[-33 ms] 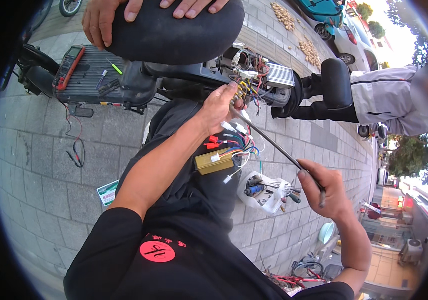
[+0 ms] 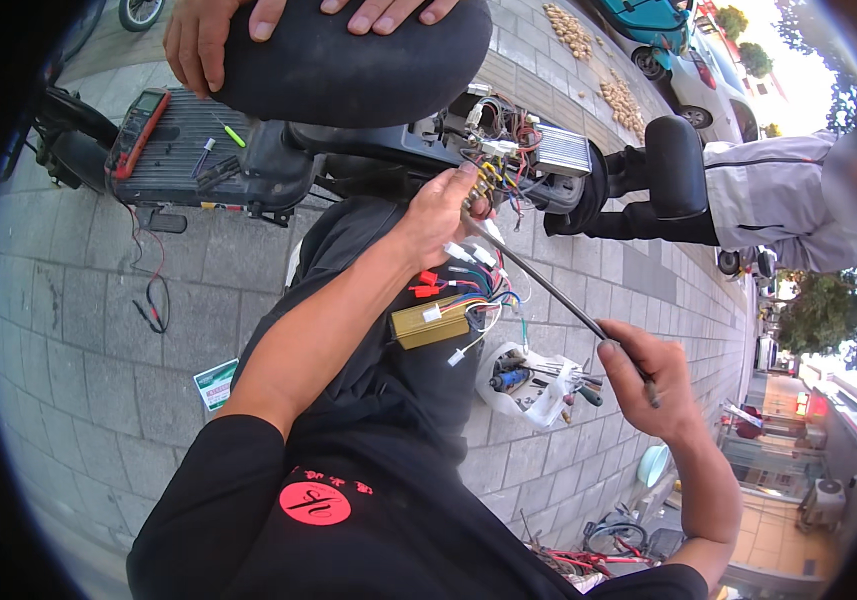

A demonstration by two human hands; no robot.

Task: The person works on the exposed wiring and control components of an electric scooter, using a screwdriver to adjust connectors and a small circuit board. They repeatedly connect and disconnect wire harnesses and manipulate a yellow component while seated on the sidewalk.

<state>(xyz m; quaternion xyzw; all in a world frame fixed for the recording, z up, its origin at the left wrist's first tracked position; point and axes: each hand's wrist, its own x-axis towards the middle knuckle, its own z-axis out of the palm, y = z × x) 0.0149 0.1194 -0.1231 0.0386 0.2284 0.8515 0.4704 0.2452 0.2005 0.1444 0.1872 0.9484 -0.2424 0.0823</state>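
Observation:
My left hand [image 2: 445, 215] is closed around a cluster of yellow-sleeved wire ends [image 2: 486, 183] beside an open compartment on the scooter. Exactly what lies under its fingers is hidden. In my right hand [image 2: 651, 378] is the end of a long dark metal rod tool [image 2: 553, 290], fingers wrapped round it. The rod slants up to the left, its far tip at my left fingertips. Near my leg lies a gold controller box [image 2: 430, 327] with loose coloured wires and white and red plugs. A silver finned controller [image 2: 560, 150] sits among the scooter's wires.
Another person's hands rest on the raised black seat [image 2: 348, 60]. A red multimeter [image 2: 138, 135] and a green screwdriver [image 2: 234, 136] lie on the footboard [image 2: 173, 160]. A white bag of tools [image 2: 538, 400] stands on the paving. Someone in a grey jacket [image 2: 768, 190] is at the right.
The near end of the rod tool has shifted slightly to the right with my right hand's grip. My left hand stays in place.

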